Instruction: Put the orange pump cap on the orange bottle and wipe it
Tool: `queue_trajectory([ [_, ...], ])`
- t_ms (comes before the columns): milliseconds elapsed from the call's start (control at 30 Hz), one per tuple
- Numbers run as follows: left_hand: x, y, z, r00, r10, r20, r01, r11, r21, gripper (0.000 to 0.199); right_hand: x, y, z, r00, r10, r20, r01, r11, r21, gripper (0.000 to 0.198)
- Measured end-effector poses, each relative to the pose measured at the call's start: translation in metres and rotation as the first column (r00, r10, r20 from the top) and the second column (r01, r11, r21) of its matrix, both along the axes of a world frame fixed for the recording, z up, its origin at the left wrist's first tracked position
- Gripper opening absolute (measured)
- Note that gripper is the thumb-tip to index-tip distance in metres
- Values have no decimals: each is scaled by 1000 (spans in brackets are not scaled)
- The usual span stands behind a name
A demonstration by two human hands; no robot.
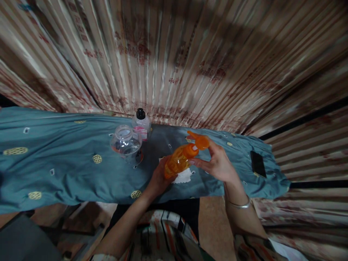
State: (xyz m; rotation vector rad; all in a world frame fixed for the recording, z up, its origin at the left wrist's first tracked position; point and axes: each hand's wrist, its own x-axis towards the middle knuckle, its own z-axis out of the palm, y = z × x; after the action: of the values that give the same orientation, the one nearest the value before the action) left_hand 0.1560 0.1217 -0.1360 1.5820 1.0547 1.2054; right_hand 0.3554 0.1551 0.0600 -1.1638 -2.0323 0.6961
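Note:
An orange, see-through bottle (pixel 176 162) is tilted up to the right over the middle of the table. My left hand (pixel 160 180) is wrapped round its lower body. At its upper end, the orange cap (pixel 201 142) stands at an angle to the neck, with a small pale part between them. My right hand (pixel 219 163) has its fingers at the cap and its thumb close to the neck; the fingers behind the cap are partly hidden. Under the bottle lies a white scalloped piece (pixel 184 176), cloth or paper.
Left of the bottle stand a clear round jar (pixel 126 145) and a clear bottle with a black top (pixel 141 123). A flat black object (pixel 257 164), like a phone, lies at the right. The table has a teal patterned cloth (pixel 67 156); pleated curtains (pixel 163 65) hang behind.

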Motion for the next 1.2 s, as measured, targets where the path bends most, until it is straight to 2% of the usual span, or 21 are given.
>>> queue_trajectory([
  [100, 0, 0, 1, 1000, 1, 4, -1, 1000, -3, 66, -1, -3, -2, 999, -52, 10, 52, 998, 34, 55],
  [233, 0, -1, 1, 1000, 1, 6, -1, 1000, -8, 66, 1, -3, 2, 999, 31, -27, -31, 1000, 0, 40],
  [400, -1, -1, 2, 1000, 0, 3, 0, 1000, -13, 66, 3, 0, 6, 993, 112, -22, -113, 993, -32, 40],
  [567, 0, -2, 5, 1000, -3, 1, 3, 1000, -26, 66, 2, -2, 5, 994, 103, 29, -102, 994, -40, 44],
  [800, 0, -2, 4, 1000, 2, 5, -2, 1000, -27, 66, 2, -3, 13, 986, 118, 117, -120, 993, 10, 36],
  [1000, 0, -4, 6, 1000, -5, 9, 6, 999, -37, 66, -5, -7, 12, 984, 21, 175, -40, 993, 110, 36],
  [1200, 0, -3, 2, 1000, 8, 0, -8, 1000, -24, 66, -18, -8, 1, 978, -131, 164, 84, 960, 266, 25],
])
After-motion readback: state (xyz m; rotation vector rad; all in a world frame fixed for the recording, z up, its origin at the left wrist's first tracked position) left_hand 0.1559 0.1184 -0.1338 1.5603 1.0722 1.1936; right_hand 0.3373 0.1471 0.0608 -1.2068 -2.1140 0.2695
